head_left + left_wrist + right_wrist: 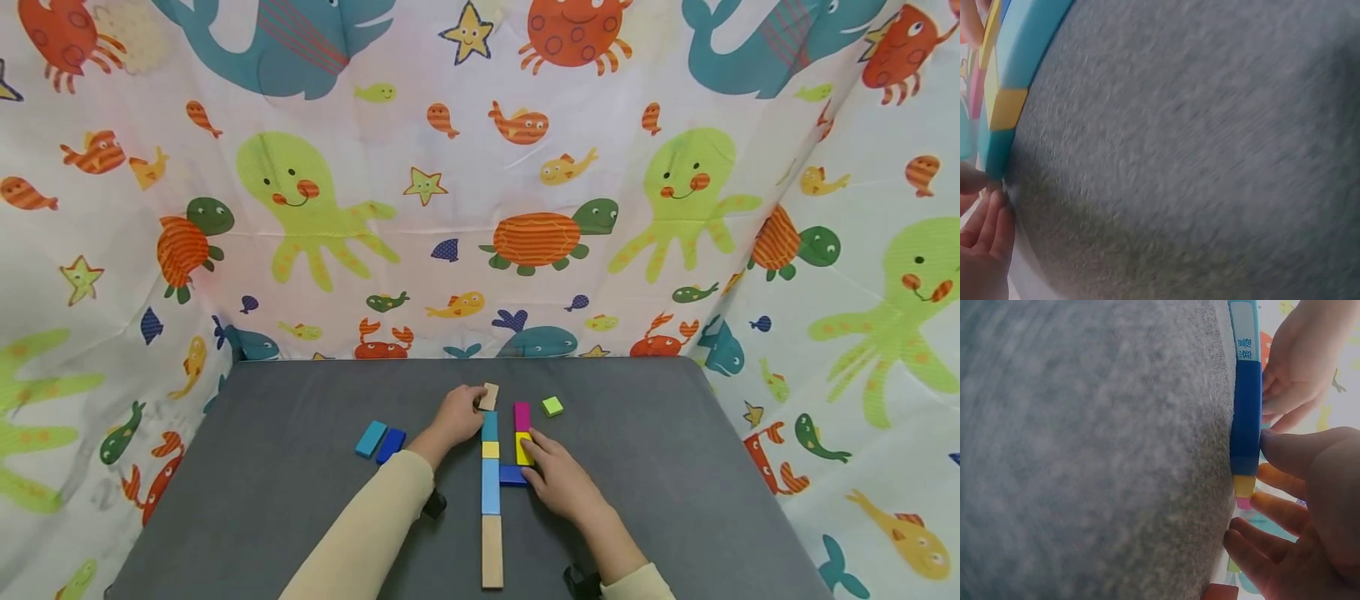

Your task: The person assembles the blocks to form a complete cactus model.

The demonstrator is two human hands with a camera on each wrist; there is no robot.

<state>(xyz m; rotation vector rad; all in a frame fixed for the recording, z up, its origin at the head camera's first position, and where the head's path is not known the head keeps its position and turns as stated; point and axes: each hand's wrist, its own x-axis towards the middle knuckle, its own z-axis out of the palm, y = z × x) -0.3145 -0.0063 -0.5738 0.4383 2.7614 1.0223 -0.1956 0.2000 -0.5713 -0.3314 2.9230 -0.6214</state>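
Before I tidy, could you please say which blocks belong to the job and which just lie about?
Likely job:
short wooden oblong, in left hand
turquoise oblong
small yellow block
light-blue oblong
long wooden oblong
navy oblong
yellow oblong at right hand
magenta oblong

Likely lying about:
loose turquoise oblong
loose navy oblong
lime cube
red block, partly seen

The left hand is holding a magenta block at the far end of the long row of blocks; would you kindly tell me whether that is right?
Not quite, the color is wrong: the head view shows the left hand holding a wood-colored block at the far end of the long row of blocks.
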